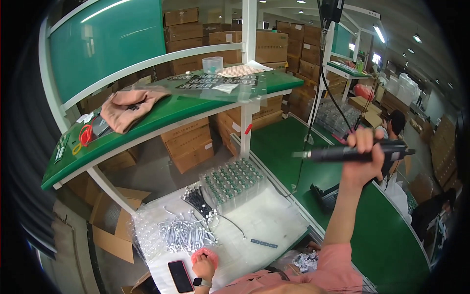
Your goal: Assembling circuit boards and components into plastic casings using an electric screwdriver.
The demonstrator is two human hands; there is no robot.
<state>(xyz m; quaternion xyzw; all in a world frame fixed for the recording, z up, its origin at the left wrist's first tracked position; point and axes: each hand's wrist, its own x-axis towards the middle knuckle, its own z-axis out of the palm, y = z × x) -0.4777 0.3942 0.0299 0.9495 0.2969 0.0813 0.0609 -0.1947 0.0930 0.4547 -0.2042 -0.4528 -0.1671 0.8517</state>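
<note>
My right hand (363, 153) is raised at the right, its fingers wrapped round a black electric screwdriver (338, 154) that lies nearly level, its tip pointing left; it is slightly blurred. Low on the white-covered bench, my left hand (203, 267), with a watch on the wrist, has its fingers pinched down in a pink bubble-wrap bundle (211, 256). What they hold there is hidden. Beside that hand lies a phone (180, 276) with a dark screen. Beyond it are a heap of white cables (185, 234), a bunch of black cables (198, 202) and a dark narrow strip with holes (264, 243).
A clear tray (234, 183) of small green-and-white parts stands at the bench's back. A green conveyor (284, 147) runs along the right, with a black holder (324, 198) on it. A green shelf (196, 109) crosses above. An open carton (115, 228) stands left; a co-worker (394, 125) sits beyond the conveyor.
</note>
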